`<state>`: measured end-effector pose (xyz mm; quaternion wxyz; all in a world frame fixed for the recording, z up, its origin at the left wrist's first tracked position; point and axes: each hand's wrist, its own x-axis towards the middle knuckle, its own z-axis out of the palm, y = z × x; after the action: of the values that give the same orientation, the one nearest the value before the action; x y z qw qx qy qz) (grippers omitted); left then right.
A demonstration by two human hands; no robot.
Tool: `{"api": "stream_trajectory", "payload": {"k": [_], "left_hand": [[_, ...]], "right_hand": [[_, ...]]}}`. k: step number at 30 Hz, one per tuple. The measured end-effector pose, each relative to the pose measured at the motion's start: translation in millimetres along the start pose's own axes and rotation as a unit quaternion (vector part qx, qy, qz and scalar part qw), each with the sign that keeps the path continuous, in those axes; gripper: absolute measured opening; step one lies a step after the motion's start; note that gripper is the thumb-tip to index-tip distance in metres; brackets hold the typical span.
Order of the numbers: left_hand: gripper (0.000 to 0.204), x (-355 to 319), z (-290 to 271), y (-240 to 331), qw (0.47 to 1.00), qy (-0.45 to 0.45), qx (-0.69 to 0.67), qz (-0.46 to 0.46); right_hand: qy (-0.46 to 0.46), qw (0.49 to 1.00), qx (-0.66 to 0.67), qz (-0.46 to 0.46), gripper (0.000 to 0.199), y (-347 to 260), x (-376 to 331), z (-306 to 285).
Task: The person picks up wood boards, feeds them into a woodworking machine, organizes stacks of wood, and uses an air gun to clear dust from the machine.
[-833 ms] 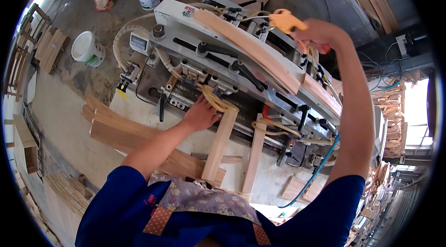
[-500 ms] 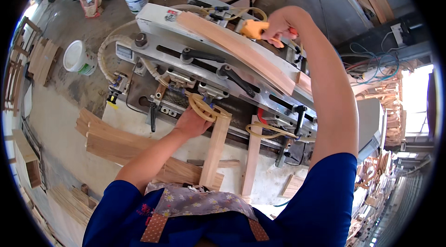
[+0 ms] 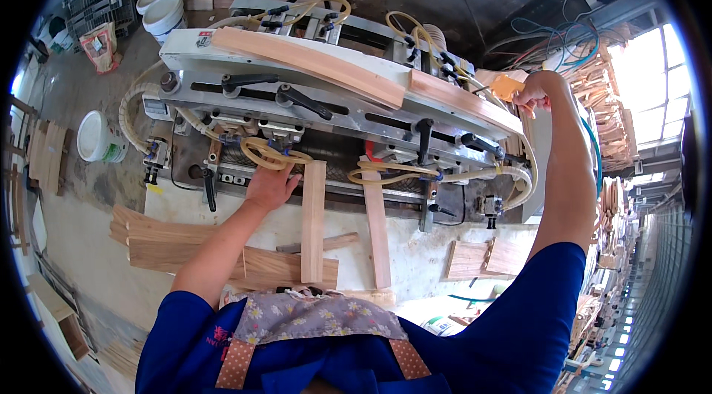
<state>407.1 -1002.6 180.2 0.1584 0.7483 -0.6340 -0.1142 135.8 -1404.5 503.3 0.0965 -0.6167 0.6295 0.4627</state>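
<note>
My right hand (image 3: 546, 88), at the end of a raised arm, grips an orange air blow gun (image 3: 507, 88). Its thin nozzle points left, toward the right end of the machine's white beam (image 3: 467, 107). My left hand (image 3: 270, 186) lies at the machine's front edge with thumb and fingers apart, its fingertips partly hidden under a loop of yellow air tubing (image 3: 265, 151). Just right of that hand, one wooden strip (image 3: 314, 231) runs from the machine toward me. A second wooden strip (image 3: 376, 234) lies parallel to it, its far end beneath another loop of tubing.
Two long wood pieces, a left one (image 3: 311, 64) and a right one (image 3: 463, 101), rest on the beam. Black clamp levers (image 3: 302, 101) stick up along the metal rail. Wooden boards (image 3: 185, 249) lie at front left. White buckets (image 3: 100, 137) stand on the floor at left.
My right hand has moved right and somewhat nearer with the blow gun, from behind the beam to its right end. The view has shifted; my left hand remains by the tubing.
</note>
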Motion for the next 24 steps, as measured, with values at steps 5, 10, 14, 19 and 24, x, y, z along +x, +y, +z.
{"api": "stream_trajectory", "payload": {"k": [5,10,14,19,24], "left_hand": [[0.049,-0.6,11.1,-6.1,0.999,0.014,-0.025,0.018],[0.054,-0.1,14.3,-6.6,1.0,-0.017,0.019,-0.001],[0.055,-3.3,17.1,-11.0,0.994,0.066,0.088,0.02],[0.061,1.8,28.7,-15.0,0.99,0.043,0.126,0.037],[0.064,8.1,47.9,-29.0,0.987,0.053,0.144,0.046]], "right_hand": [[0.206,0.922,0.288,-0.157,0.028,100.0,16.1,58.0],[0.232,0.822,0.453,-0.256,0.032,157.9,-61.8,205.4],[0.067,0.901,0.317,-0.286,0.031,85.1,-115.8,322.2],[0.103,0.912,0.396,-0.042,0.025,127.2,-87.5,393.3],[0.365,0.679,0.636,-0.015,0.032,213.4,-35.9,419.4]]}}
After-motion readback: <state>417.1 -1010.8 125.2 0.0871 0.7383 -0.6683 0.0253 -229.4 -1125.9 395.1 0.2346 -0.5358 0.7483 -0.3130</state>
